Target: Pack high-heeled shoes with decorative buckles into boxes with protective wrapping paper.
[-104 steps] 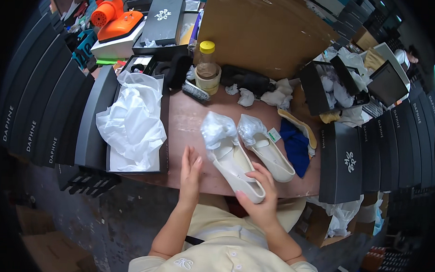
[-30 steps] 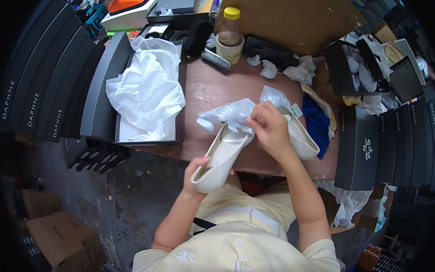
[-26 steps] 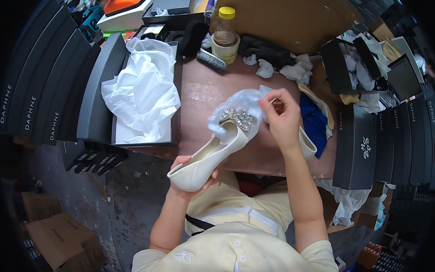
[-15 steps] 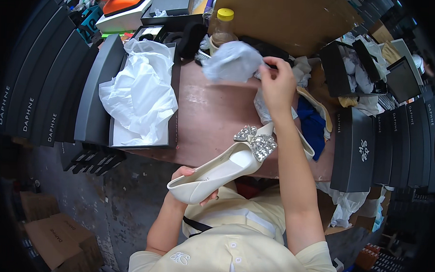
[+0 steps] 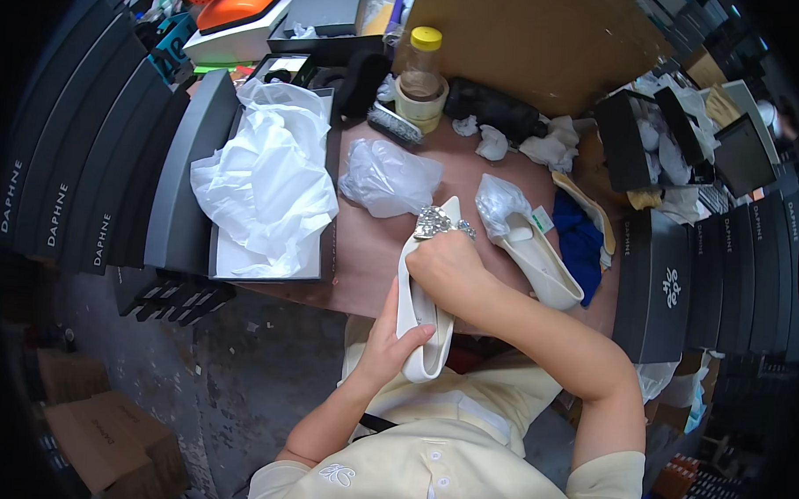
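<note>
A white flat shoe (image 5: 425, 356) with a jewelled bow (image 5: 435, 222) points away from me over the table's near edge. My left hand (image 5: 387, 341) grips its heel end, thumb on the inner side. My right hand (image 5: 447, 270) reaches down into the shoe's opening just behind the bow; its fingers are hidden there. A crumpled translucent plastic wrap (image 5: 391, 177) lies on the table beyond the shoe. To the right rests a second white shoe (image 5: 547, 270), its front covered by clear plastic (image 5: 501, 203). An open grey shoe box (image 5: 331, 247) at left holds white tissue paper (image 5: 275, 170).
Dark shoe boxes stand in rows at the left (image 5: 64, 141) and right (image 5: 658, 285). Farther back are a yellow-capped jar (image 5: 422, 61), a brush (image 5: 395, 124), a black cylinder (image 5: 492, 108) and paper wads (image 5: 491, 143). Blue cloth (image 5: 578, 238) lies beside the second shoe.
My right hand has let go of the plastic wrap, now on the table, and moved down into the shoe. The shoe has swung so its toe points more directly away from me.
</note>
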{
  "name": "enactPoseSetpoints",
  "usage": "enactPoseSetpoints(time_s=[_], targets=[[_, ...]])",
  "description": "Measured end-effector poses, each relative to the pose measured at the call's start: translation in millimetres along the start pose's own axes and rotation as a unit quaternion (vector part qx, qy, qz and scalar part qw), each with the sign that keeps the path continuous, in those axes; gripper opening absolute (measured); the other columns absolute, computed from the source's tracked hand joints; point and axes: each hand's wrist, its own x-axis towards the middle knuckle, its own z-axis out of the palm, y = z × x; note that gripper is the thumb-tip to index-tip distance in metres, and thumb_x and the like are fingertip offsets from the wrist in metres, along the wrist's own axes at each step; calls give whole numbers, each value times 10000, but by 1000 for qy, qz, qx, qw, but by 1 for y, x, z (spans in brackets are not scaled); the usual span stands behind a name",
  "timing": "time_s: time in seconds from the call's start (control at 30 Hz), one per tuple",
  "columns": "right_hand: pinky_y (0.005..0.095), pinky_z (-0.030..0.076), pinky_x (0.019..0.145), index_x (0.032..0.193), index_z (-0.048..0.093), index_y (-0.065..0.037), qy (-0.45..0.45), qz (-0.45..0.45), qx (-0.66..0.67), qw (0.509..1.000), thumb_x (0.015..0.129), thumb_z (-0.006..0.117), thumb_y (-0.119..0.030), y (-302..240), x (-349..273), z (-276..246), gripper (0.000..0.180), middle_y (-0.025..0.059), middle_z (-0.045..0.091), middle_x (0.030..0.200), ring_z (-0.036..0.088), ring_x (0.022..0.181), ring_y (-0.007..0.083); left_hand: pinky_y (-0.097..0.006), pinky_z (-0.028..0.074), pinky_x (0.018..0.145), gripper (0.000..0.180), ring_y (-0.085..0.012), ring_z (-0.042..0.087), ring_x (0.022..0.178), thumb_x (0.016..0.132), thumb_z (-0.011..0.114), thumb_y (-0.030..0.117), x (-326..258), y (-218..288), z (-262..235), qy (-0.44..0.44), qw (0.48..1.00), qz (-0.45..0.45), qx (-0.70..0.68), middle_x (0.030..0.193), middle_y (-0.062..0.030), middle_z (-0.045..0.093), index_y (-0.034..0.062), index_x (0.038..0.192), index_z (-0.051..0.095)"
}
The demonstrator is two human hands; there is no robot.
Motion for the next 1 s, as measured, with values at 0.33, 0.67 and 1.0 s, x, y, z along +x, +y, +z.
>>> enactPoseSetpoints(time_s=[0.33, 0.67, 1.0], targets=[[307, 438, 445, 724, 588, -57, 184, -64, 80, 978, 622, 642, -126, -1, -47, -47, 134, 58, 547, 595, 577, 510, 197, -287, 377, 952, 701, -187, 484, 1125, 762, 524, 111, 32, -1, -18, 34, 998, -19, -52, 1259, -153, 460, -35, 1388, 247], [424, 439, 859, 1112, 494, 105, 33, 120, 259, 958, 857, 569, -312, 15, -24, 27, 495, 276, 555, 1015, 548, 927, 407, -281, 322, 989, 760, -193, 396, 1195, 778, 538, 160, 38, -40, -1, 36, 992, -40, -113, 1334, -147, 360, -28, 1413, 165], [405, 414, 899, 959, 596, 116, -78, 311, 242, 916, 837, 461, -530, 2, 37, 45, 671, 273, 569, 1022, 537, 1011, 362, -297, 302, 997, 789, -228, 422, 1175, 741, 482, 277, 34, -33, -3, 72, 986, -59, -140, 1292, -167, 403, -54, 1392, 184]])
